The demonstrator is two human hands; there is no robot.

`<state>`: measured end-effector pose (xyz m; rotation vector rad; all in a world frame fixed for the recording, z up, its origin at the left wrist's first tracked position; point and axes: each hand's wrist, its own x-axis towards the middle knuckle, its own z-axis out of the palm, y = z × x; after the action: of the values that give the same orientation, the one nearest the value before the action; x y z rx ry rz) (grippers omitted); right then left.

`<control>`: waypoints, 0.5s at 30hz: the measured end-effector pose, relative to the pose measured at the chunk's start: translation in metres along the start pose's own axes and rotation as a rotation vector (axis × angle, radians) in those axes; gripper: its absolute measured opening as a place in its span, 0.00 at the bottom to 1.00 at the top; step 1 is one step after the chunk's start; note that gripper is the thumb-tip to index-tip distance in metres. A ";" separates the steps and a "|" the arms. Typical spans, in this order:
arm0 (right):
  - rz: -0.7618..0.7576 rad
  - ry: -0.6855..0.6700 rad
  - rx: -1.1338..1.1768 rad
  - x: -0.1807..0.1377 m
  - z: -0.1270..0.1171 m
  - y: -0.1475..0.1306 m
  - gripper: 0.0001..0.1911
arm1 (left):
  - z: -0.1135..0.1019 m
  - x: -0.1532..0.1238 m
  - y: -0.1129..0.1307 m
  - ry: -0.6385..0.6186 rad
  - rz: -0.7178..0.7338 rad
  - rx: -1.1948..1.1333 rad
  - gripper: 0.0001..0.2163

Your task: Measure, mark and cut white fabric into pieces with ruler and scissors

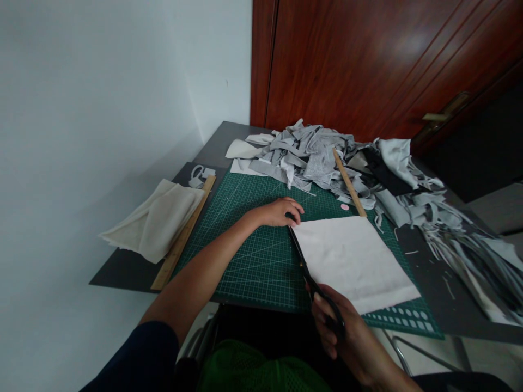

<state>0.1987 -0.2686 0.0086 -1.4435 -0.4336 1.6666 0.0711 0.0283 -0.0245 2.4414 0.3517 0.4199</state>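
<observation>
A square piece of white cloth (355, 261) lies flat on the green cutting mat (253, 267). My right hand (347, 332) is closed around the black handles of a pair of scissors (303, 260). Their blades run along the cloth's left edge and point away from me. At the far left corner of the cloth, my left hand (281, 211) has its fingers bent and pinches the fabric beside the blade tips. A small dark bit shows under those fingers; whether it belongs to the scissors I cannot tell.
Folded cream cloth (159, 218) and a wooden ruler (183, 234) lie at the left. Grey and white scraps (314, 152) are heaped at the back and right, with another wooden ruler (349, 182) leaning on them. A pink disc (345, 207) lies nearby. Behind stands a brown door (347, 65).
</observation>
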 end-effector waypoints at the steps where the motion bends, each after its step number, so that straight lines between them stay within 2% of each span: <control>1: -0.002 0.000 0.000 0.000 0.000 0.000 0.39 | 0.000 0.000 0.000 0.000 -0.003 -0.007 0.06; 15: -0.014 -0.026 0.001 0.002 -0.004 0.003 0.36 | -0.001 0.000 -0.001 0.018 -0.016 -0.033 0.06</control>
<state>0.2015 -0.2697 0.0040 -1.4155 -0.4564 1.6757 0.0706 0.0291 -0.0243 2.4025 0.3694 0.4376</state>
